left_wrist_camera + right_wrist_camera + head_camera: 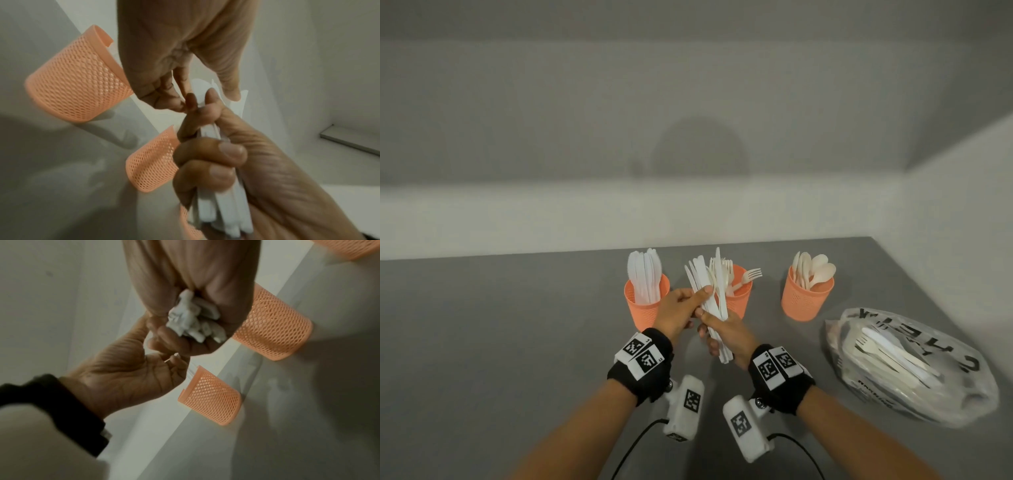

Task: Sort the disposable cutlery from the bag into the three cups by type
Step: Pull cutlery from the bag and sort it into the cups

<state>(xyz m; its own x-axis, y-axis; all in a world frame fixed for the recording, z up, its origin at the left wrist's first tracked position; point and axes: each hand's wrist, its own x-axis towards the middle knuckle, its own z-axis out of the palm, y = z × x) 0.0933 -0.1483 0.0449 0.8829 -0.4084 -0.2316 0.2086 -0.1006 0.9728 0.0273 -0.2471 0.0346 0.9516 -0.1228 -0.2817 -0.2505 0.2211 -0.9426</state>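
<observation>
Three orange mesh cups stand in a row: the left cup (646,303) holds white knives, the middle cup (738,291) holds forks, and the right cup (806,299) holds spoons. My right hand (714,329) grips a fanned bundle of white cutlery (705,281) upright in front of the middle cup. My left hand (697,299) pinches one piece of that bundle between thumb and fingers; I cannot tell its type. In the left wrist view the right hand (226,154) wraps the bundle's handles (224,203). The handle ends (195,321) show in the right wrist view.
A clear plastic bag (911,370) with black lettering lies at the right on the grey table (500,342), with more cutlery inside. A pale wall runs behind the cups and along the right side. Cables trail from both wrist cameras near the front edge.
</observation>
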